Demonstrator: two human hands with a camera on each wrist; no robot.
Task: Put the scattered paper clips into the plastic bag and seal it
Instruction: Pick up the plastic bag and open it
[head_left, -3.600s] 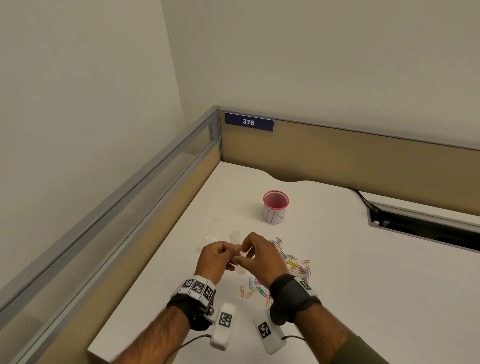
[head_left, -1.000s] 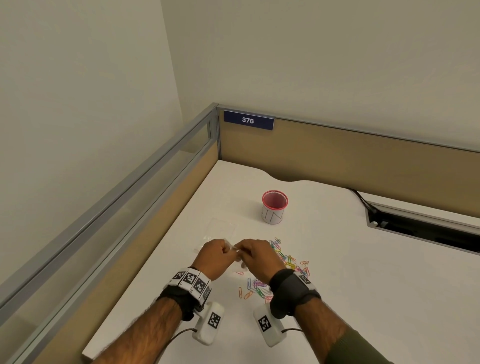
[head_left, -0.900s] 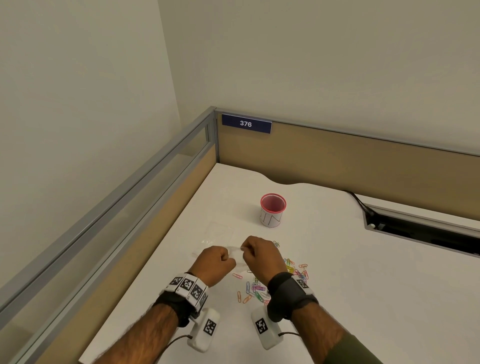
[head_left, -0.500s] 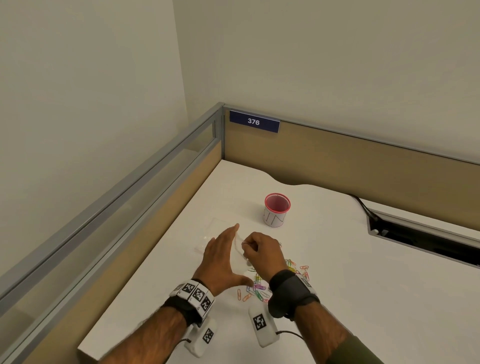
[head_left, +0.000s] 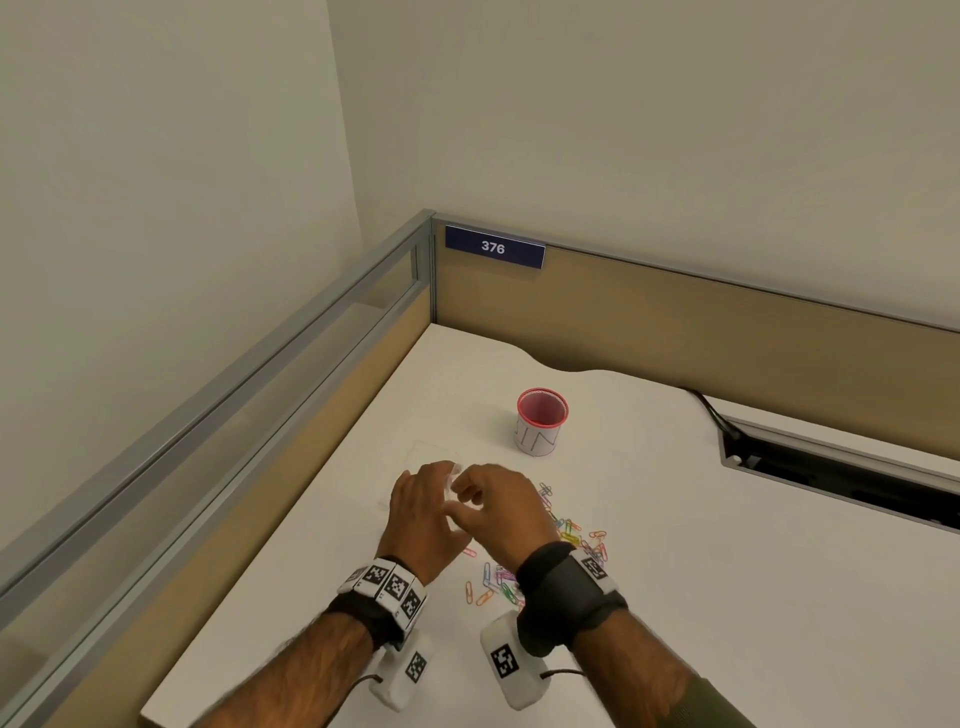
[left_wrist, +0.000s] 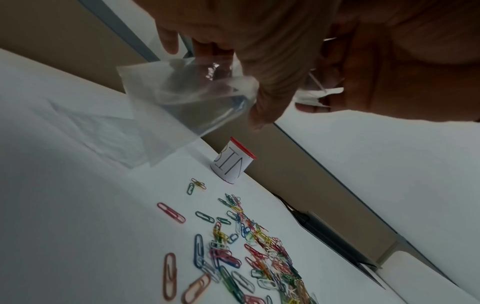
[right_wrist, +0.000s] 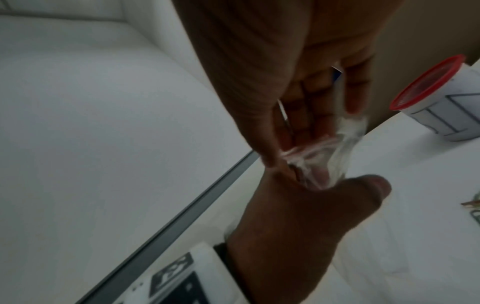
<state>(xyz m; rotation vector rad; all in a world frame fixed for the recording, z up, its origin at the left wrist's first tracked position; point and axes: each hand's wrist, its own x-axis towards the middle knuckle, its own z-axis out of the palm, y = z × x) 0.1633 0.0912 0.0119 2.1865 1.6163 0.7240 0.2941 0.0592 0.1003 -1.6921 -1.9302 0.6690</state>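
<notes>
A small clear plastic bag (left_wrist: 182, 107) hangs above the white desk (head_left: 727, 571) between my two hands. My left hand (head_left: 436, 493) holds its left side, fingers showing through the film and thumb against the edge. My right hand (head_left: 470, 493) pinches the zip rim (right_wrist: 311, 150) on the other side, and the mouth is pulled slightly apart. In the head view only a sliver of the bag (head_left: 453, 480) shows. Several coloured paper clips (head_left: 571, 540) lie scattered on the desk under and right of my right wrist, also in the left wrist view as paper clips (left_wrist: 246, 246).
A white cup with a red rim (head_left: 542, 421) stands behind the clips. Another flat clear sheet or bag (head_left: 426, 457) lies on the desk beyond my left hand. Partition walls close the left and back; a cable slot (head_left: 841, 478) is at the right.
Both hands first pinched the bag's top. Half a second ago my left hand let go and spread its fingers; now it has taken hold of the bag again while the right keeps the rim.
</notes>
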